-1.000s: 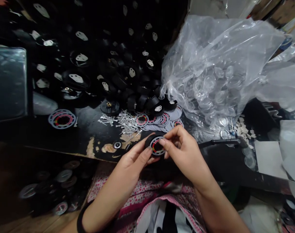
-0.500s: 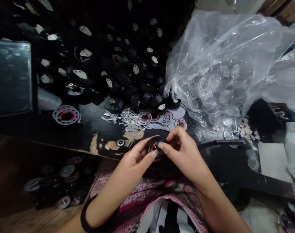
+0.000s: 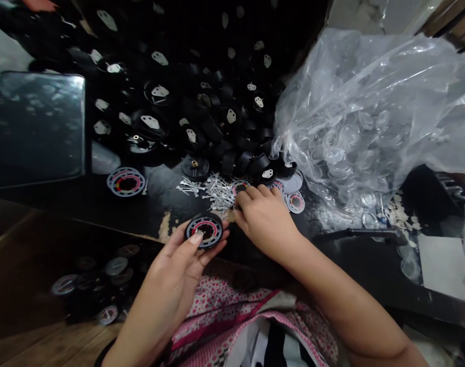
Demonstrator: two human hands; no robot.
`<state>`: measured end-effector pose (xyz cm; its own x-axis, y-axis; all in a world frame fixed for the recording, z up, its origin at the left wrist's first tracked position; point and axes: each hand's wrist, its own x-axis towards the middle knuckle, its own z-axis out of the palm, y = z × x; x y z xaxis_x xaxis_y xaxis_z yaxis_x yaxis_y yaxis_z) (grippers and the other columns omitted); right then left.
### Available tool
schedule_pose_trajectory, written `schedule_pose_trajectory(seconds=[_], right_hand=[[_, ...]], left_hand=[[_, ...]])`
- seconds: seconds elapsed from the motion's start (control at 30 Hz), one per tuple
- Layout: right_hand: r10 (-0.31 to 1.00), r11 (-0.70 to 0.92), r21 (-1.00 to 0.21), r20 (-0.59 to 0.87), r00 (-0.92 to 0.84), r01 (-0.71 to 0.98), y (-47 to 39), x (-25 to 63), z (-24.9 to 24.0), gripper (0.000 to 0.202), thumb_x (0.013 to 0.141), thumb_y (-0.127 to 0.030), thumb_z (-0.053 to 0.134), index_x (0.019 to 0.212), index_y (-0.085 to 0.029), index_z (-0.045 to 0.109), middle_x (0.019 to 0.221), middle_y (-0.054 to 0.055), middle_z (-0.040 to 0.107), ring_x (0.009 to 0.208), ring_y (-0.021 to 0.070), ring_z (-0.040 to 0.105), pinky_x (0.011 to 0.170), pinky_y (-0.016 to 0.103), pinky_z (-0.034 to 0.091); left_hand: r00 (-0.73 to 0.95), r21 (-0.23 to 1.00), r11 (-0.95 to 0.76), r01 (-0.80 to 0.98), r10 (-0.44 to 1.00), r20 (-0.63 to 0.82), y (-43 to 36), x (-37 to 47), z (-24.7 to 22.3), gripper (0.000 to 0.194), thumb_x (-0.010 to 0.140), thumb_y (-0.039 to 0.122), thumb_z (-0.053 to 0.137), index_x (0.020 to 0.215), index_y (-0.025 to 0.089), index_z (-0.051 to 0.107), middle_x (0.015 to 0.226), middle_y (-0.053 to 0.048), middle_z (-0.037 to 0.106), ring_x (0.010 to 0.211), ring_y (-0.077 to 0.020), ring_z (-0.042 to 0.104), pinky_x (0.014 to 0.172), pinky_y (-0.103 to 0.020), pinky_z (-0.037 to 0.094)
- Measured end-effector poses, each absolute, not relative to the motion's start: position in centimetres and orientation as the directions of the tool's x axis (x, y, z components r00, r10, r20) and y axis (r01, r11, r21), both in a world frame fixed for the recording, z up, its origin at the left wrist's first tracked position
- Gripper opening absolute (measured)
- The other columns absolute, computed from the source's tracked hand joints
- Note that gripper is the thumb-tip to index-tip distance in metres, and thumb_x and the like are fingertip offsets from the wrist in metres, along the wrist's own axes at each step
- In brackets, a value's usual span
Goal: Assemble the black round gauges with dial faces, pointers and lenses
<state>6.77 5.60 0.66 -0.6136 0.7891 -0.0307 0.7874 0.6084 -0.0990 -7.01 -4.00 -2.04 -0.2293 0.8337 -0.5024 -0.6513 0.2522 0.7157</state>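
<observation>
The black gauge (image 3: 212, 232) sits dial up in the left hand (image 3: 176, 262), just over the table's (image 3: 140, 214) near edge; the fingers are wrapped round its rim, thumb on the dial. Over by the heap of white pointers (image 3: 218, 192), the right hand (image 3: 268, 219) reaches down with fingers bent; I can't tell whether they grip anything. Printed discs (image 3: 295, 202) lie beside it, black cups (image 3: 228, 164) behind, and a clear bag (image 3: 343, 84) of transparent covers to the right.

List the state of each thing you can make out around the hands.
Left hand, holding the round dial
Round dial, face up, thumb on its face
Right hand, fingers curled, grip hidden
White pins, heaped loose
Printed discs, overlapping
Black cases, piled
Plastic bag, holding clear covers
</observation>
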Motion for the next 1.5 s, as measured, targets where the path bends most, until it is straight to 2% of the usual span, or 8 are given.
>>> schedule_pose_trajectory(seconds=[0.13,0.4,0.57,0.7,1.0,1.2,1.3,1.5], right_hand=[[0.778,0.621,-0.079,-0.058,-0.625,0.78,5.7,6.7,0.7,0.017,0.099,-0.021,0.05,0.1,-0.014,0.065,0.1,0.011,0.072,0.093,0.0293,0.062,0.078,0.043,0.041],[0.848,0.511,-0.149,-0.072,-0.525,0.846,5.0,7.6,0.7,0.017,0.1,-0.024,0.05,0.098,-0.017,0.066,0.1,0.008,0.072,0.095,0.0273,0.064,0.084,0.042,0.041],[0.81,0.577,-0.108,-0.052,-0.584,0.81,5.3,6.5,0.9,0.018,0.1,-0.027,0.051,0.1,-0.016,0.065,0.102,0.01,0.072,0.095,0.0299,0.064,0.08,0.043,0.043],[0.799,0.593,-0.079,-0.061,-0.598,0.801,5.6,6.0,1.0,0.017,0.099,-0.023,0.052,0.099,-0.014,0.066,0.1,0.012,0.072,0.092,0.03,0.066,0.077,0.043,0.043],[0.832,0.496,-0.286,-0.112,-0.543,0.82,5.0,6.8,1.4,0.02,0.1,-0.029,0.053,0.096,-0.015,0.066,0.099,0.01,0.074,0.094,0.0254,0.066,0.084,0.039,0.04],[0.892,0.39,-0.484,-0.012,-0.452,0.783,3.2,9.2,1.8,0.014,0.094,-0.031,0.066,0.099,-0.018,0.065,0.1,0.005,0.072,0.094,0.0223,0.064,0.083,0.036,0.04],[0.894,0.425,-0.483,0.091,-0.439,0.766,2.3,10.6,1.8,0.021,0.094,-0.035,0.067,0.107,-0.018,0.065,0.105,0.006,0.071,0.099,0.0233,0.063,0.088,0.038,0.04],[0.892,0.448,-0.441,0.164,-0.421,0.778,1.4,12.0,1.7,0.016,0.1,-0.027,0.057,0.088,-0.019,0.066,0.088,0.004,0.068,0.086,0.0198,0.059,0.082,0.036,0.037]], left_hand=[[-0.281,0.693,0.149,-0.705,0.839,-0.466,-3.4,-6.6,-1.6,0.015,0.092,0.025,0.067,0.103,0.028,0.076,0.111,-0.002,0.079,0.108,-0.0213,0.073,0.097,-0.037,0.059],[-0.35,0.742,0.058,-0.668,0.855,-0.382,-2.5,-6.0,-1.3,0.012,0.09,0.028,0.069,0.1,0.025,0.075,0.107,-0.003,0.077,0.116,-0.0234,0.068,0.111,-0.044,0.047],[-0.324,0.718,0.144,-0.681,0.82,-0.471,-2.8,-6.1,-1.6,0.018,0.088,0.029,0.072,0.105,0.024,0.074,0.115,-0.006,0.076,0.118,-0.0259,0.067,0.11,-0.046,0.049],[-0.298,0.689,0.137,-0.712,0.829,-0.473,-2.6,-6.3,-1.6,0.01,0.088,0.028,0.071,0.096,0.025,0.076,0.112,-0.004,0.077,0.119,-0.0261,0.067,0.11,-0.046,0.049],[-0.271,0.827,0.151,-0.541,0.9,-0.342,-2.5,-6.1,-2.3,0.024,0.088,0.035,0.071,0.11,0.026,0.072,0.12,-0.003,0.075,0.122,-0.0277,0.065,0.111,-0.045,0.046],[-0.221,0.762,0.204,-0.614,0.883,-0.415,-2.0,-5.6,-1.6,0.022,0.089,0.035,0.069,0.109,0.026,0.074,0.12,-0.004,0.077,0.124,-0.0263,0.064,0.111,-0.042,0.047],[-0.195,0.737,0.233,-0.634,0.875,-0.444,-1.9,-5.0,-1.0,0.025,0.086,0.037,0.072,0.108,0.024,0.076,0.119,-0.005,0.077,0.125,-0.0261,0.064,0.115,-0.04,0.043],[-0.13,0.695,0.258,-0.671,0.882,-0.452,-2.3,-3.9,-0.5,0.01,0.089,0.031,0.07,0.091,0.025,0.078,0.103,-0.003,0.08,0.109,-0.0235,0.072,0.109,-0.04,0.049]])
